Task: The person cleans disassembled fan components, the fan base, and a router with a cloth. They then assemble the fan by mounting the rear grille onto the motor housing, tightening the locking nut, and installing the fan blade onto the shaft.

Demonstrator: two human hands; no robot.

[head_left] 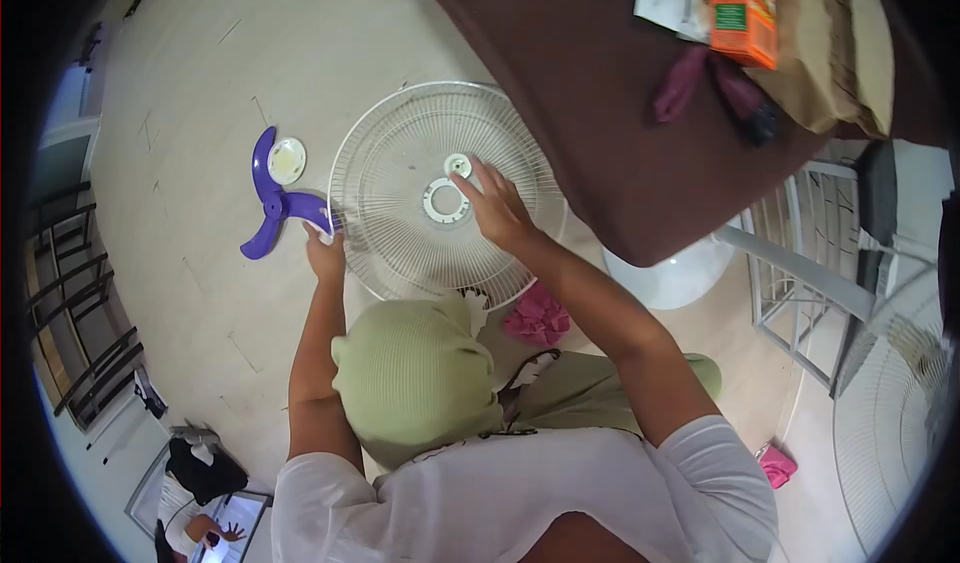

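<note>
A round white wire fan grille [385, 233] is held over the floor in front of my knees. My left hand [325, 253] is closed on its left rim. My right hand [495, 203] is near the grille's middle, its fingers on a small round white part [458, 166] just above the open white hub ring [445, 201]. Left of the grille, a purple three-bladed fan blade [273, 206] lies on the floor, with a round cream-coloured disc [287, 161] beside its upper blade.
A brown-covered table [620, 163] at upper right bears an orange box [742, 13] and a paper bag [830, 53]. Pink cloth [538, 315] lies near my foot. Another wire grille [890, 423] stands at right. A person's hand [225, 531] shows at lower left.
</note>
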